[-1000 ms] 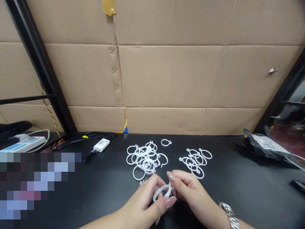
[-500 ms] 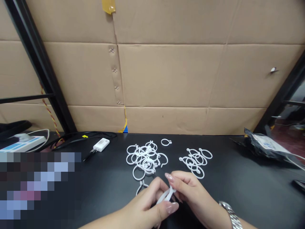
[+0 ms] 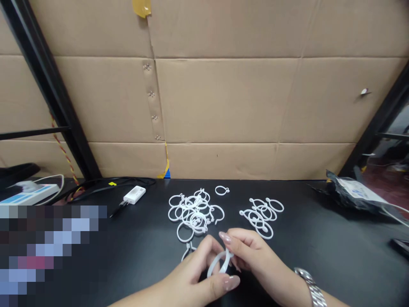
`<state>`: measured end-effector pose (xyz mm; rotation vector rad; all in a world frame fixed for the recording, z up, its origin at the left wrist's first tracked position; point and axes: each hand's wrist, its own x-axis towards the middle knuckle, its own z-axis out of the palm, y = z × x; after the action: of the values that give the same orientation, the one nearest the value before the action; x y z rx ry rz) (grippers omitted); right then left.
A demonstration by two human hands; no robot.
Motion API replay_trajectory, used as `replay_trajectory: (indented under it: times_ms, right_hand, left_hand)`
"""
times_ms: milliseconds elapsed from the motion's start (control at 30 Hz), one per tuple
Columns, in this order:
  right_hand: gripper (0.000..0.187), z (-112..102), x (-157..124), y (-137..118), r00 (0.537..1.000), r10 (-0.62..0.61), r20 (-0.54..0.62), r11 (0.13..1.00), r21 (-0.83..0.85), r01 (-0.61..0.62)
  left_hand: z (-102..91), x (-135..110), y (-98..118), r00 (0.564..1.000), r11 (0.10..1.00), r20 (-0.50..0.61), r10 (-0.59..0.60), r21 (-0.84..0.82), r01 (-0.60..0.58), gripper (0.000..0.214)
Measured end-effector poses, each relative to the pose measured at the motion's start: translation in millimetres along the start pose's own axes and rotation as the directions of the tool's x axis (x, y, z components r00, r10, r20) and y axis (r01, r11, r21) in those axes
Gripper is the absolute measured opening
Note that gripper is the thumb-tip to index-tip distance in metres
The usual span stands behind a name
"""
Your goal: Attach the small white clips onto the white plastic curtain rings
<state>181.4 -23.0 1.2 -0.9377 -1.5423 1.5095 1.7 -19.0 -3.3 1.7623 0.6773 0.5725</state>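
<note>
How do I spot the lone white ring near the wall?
Start at the cardboard wall and follow it down to the black table. Just beyond the larger ring pile, toward its right, lies the lone white ring. Unlike the piled ones, it touches no other.

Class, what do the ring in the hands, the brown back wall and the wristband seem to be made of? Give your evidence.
Ring: probably plastic, smooth and white, with a soft sheen. Back wall: cardboard, matt brown, showing straight fold creases. Wristband: apparently metal, polished; its silvery links catch bright highlights.
</note>
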Motion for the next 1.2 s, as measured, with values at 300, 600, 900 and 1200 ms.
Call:
replay_trajectory:
  times_ms: [300,600,900,1200]
  right_hand:
    - [0.048,-3,1,-3,0.995,-0.097,-0.031,0.993,-0.077,0.094]
    - [0.045,-4,1,4,0.997,-0.039,0.06,0.999,-0.001,0.04]
    - [0.044,-3,-2,3,0.996,-0.073,0.055,0.996,-0.042,0.075]
    - [0.044,-2,1,5,0.997,-0.069,0.024,0.993,-0.09,0.071]
  left_hand:
    - [-3.4,-3,-1,0.988,0.984,-0.061,0.143,0.116,-0.136,0.045]
    - [-3.6,-3,-17,0.835,0.624,-0.114,0.538,0.72,-0.303,0.056]
    - [-6.6,-3,-4,0.888,0.699,-0.14,0.438,0.674,-0.238,0.037]
    - [-6.3,-5,4,0.969,0.904,-0.126,0.214,0.403,-0.147,0.046]
